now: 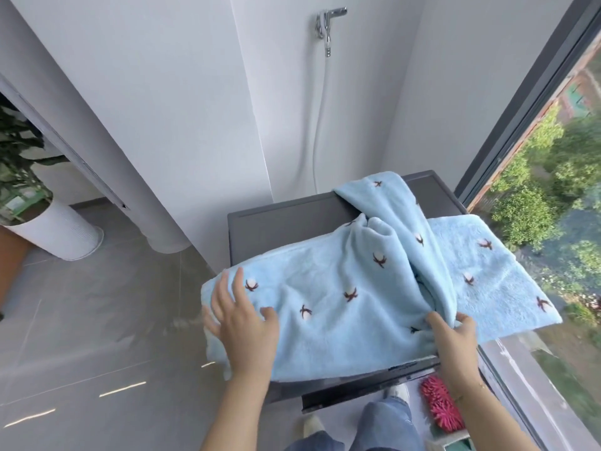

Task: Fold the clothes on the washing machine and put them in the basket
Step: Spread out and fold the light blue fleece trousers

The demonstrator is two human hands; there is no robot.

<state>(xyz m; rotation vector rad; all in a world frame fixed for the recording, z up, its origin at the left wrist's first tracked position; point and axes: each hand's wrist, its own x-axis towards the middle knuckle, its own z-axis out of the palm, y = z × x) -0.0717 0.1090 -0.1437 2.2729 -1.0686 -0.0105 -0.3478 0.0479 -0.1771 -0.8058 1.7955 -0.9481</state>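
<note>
A light blue fleece garment (328,288) with small dark and white flower motifs lies spread over the dark grey washing machine (276,222), its ends hanging past the left and right sides. One part is bunched and folded across the middle towards the back. My left hand (242,315) rests flat on the cloth's left end with fingers spread. My right hand (452,333) grips a bunched fold of the cloth at the machine's front right edge. No basket is in view.
A tall window (533,157) runs along the right, close to the machine. A pink bristly mop head (439,405) lies on the floor at bottom right. A white planter (55,229) and a white column (156,190) stand at left. A tap with hose (328,30) hangs on the back wall.
</note>
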